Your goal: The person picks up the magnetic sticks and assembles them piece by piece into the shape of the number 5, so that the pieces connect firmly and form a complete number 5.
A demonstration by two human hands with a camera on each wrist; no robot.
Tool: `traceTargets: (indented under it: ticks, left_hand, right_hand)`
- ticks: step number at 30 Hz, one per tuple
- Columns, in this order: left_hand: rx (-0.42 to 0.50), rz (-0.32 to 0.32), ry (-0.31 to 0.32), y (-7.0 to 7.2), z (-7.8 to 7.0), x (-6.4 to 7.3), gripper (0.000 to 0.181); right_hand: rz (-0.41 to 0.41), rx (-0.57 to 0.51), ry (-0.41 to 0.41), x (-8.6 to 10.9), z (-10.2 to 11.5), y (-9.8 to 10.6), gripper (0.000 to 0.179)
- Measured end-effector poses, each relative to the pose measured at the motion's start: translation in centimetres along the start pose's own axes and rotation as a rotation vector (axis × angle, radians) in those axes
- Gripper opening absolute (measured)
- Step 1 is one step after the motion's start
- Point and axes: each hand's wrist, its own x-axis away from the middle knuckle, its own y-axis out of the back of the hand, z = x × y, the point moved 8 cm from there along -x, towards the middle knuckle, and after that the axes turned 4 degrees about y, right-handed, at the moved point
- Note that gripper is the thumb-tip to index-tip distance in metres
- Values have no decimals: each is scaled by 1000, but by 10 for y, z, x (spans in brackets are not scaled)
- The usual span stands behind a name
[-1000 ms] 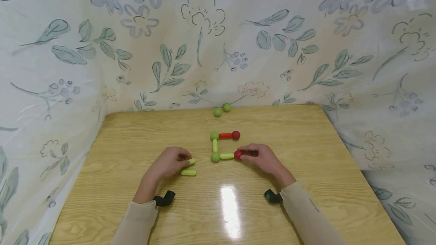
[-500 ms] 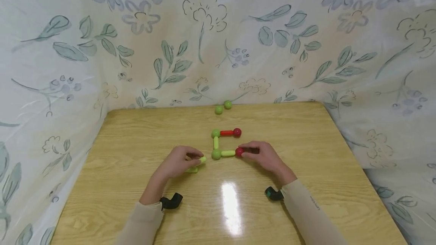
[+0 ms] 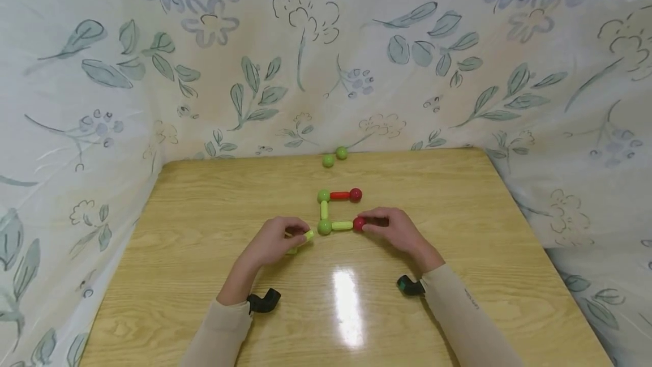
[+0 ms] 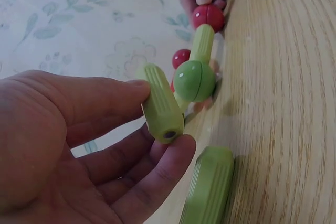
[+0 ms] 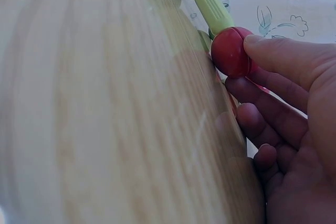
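Note:
Between the thumb and fingers of my left hand (image 3: 277,240) is a ribbed yellow-green magnetic rod (image 4: 161,103), its dark end dot showing in the left wrist view. It is tilted, just left of the near green ball (image 3: 324,227). A second yellow-green rod (image 4: 209,187) lies on the table under that hand. My right hand (image 3: 399,232) pinches the near red ball (image 5: 231,52). One yellow-green rod (image 3: 342,225) joins this ball to the near green ball; another rod (image 3: 324,209) runs back to the far green ball (image 3: 323,196). From there a red rod (image 3: 339,195) leads to another red ball (image 3: 355,194).
Two loose green balls (image 3: 328,160) sit at the back edge of the wooden table (image 3: 204,203). Behind and beside the table hangs a flowered cloth (image 3: 214,101). A black wrist camera (image 3: 264,301) projects from the left wrist, another black camera (image 3: 410,286) from the right.
My left hand has lifted its rod and brought it rightward, close to the near green ball. The right hand keeps its pinch on the red ball. The head view has tilted slightly.

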Motion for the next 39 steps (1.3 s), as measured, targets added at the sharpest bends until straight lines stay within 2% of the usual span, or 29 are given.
traceTargets:
  ticks: [5,10,16,23,33,39]
  left_hand:
    - [15,-35,44,-2,-1,0,16]
    - [118,-88,89,-9,-3,1,14]
    - [218,-89,102,-31,-9,0,13]
    - [312,-46,95,-60,-14,-8,17]
    - [343,-49,99,-85,-18,-17,17]
    - [350,-68,108,-93,-22,-21,16]
  right_hand:
    - [4,5,-3,0,-2,-1,30]
    - [-5,5,-3,0,0,0,30]
    - [-9,10,2,0,3,1,29]
    - [-5,26,9,-2,1,1,29]
    - [-3,25,10,0,-3,0,27]
    - [-14,14,24,-1,-1,2,27]
